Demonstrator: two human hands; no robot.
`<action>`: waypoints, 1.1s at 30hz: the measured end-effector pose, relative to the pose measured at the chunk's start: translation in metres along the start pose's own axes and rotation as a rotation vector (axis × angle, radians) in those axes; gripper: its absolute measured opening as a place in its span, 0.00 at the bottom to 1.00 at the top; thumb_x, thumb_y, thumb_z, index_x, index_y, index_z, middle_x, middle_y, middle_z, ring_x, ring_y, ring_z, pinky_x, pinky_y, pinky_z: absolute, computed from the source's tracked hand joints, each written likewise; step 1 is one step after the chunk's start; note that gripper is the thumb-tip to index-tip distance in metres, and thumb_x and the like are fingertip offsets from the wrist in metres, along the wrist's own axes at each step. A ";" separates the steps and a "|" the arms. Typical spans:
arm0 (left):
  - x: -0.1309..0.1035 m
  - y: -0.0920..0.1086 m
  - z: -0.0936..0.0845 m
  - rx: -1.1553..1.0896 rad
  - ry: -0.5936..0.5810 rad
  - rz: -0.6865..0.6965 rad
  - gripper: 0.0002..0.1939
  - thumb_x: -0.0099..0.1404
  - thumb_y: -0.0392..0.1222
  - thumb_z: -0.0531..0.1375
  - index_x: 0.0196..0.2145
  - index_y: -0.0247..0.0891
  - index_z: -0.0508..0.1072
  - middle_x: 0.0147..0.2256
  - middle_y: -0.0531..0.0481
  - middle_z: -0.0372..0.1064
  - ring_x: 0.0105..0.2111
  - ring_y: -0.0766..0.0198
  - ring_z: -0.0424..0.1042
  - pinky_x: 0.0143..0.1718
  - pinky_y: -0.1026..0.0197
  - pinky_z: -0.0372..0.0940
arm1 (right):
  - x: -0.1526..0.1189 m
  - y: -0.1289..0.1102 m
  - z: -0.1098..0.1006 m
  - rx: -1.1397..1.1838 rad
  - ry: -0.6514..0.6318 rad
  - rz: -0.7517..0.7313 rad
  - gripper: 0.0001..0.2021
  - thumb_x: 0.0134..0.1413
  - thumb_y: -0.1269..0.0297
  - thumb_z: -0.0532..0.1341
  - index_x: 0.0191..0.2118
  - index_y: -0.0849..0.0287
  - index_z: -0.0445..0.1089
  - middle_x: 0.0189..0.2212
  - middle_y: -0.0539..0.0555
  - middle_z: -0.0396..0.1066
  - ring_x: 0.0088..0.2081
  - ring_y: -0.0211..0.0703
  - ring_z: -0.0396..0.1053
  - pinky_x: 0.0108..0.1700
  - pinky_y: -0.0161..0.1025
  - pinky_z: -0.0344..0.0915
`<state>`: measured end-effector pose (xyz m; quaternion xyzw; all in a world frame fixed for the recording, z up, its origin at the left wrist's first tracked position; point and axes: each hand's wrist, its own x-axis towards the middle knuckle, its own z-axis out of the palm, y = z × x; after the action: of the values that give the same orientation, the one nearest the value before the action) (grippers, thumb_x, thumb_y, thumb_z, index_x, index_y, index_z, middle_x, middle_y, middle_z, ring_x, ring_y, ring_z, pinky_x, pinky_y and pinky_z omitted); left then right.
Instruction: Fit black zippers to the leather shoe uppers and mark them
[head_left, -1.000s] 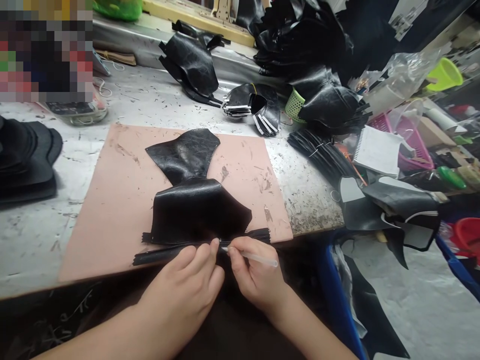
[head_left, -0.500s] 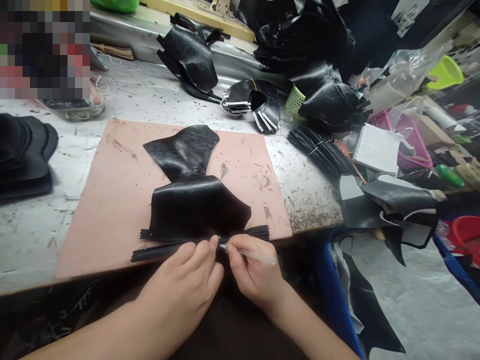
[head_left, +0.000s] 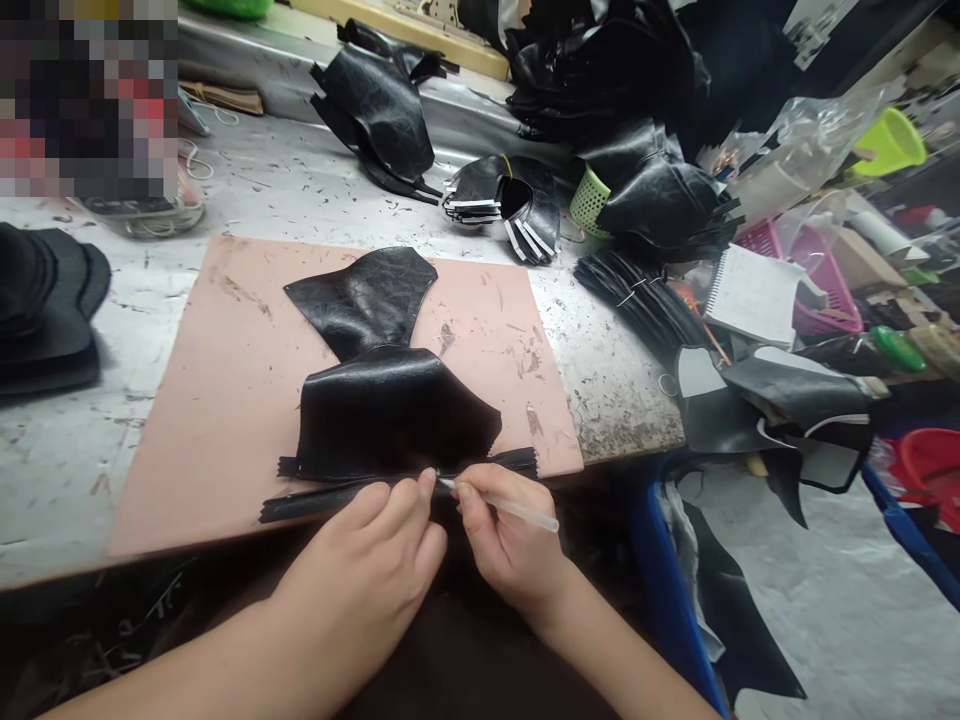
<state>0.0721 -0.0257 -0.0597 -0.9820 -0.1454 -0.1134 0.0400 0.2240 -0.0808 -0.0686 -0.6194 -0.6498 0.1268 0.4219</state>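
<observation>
While the left hand [head_left: 367, 560] is pinching black zipper tape [head_left: 311, 499], the right hand [head_left: 517, 550] is gripping a slim translucent pen [head_left: 526, 513], tip leftward.

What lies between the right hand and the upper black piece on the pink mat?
The lower black piece, with black zipper tape along its near edge; the head view shows it.
</observation>
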 end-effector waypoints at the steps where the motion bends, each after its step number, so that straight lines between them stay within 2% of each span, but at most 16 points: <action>1: 0.000 0.000 0.000 -0.001 -0.002 -0.004 0.14 0.55 0.30 0.49 0.29 0.33 0.74 0.42 0.38 0.72 0.40 0.54 0.65 0.40 0.55 0.56 | 0.000 0.000 0.000 0.003 0.006 0.006 0.07 0.55 0.74 0.50 0.31 0.62 0.65 0.23 0.53 0.68 0.23 0.36 0.66 0.26 0.33 0.64; 16: -0.001 0.001 0.000 -0.004 0.002 -0.001 0.13 0.55 0.30 0.49 0.29 0.33 0.74 0.43 0.37 0.72 0.40 0.54 0.66 0.40 0.54 0.57 | -0.002 0.000 0.001 -0.022 0.013 -0.034 0.07 0.54 0.75 0.50 0.31 0.61 0.65 0.22 0.53 0.68 0.24 0.36 0.66 0.27 0.34 0.65; 33: 0.001 0.000 -0.001 -0.023 0.002 0.005 0.12 0.55 0.30 0.49 0.29 0.33 0.73 0.42 0.37 0.71 0.40 0.54 0.65 0.40 0.55 0.56 | -0.001 0.001 0.001 -0.013 0.008 -0.014 0.08 0.54 0.74 0.50 0.30 0.61 0.64 0.22 0.53 0.69 0.23 0.36 0.67 0.26 0.33 0.65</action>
<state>0.0728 -0.0253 -0.0585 -0.9827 -0.1415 -0.1161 0.0293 0.2242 -0.0813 -0.0704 -0.6180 -0.6533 0.1174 0.4213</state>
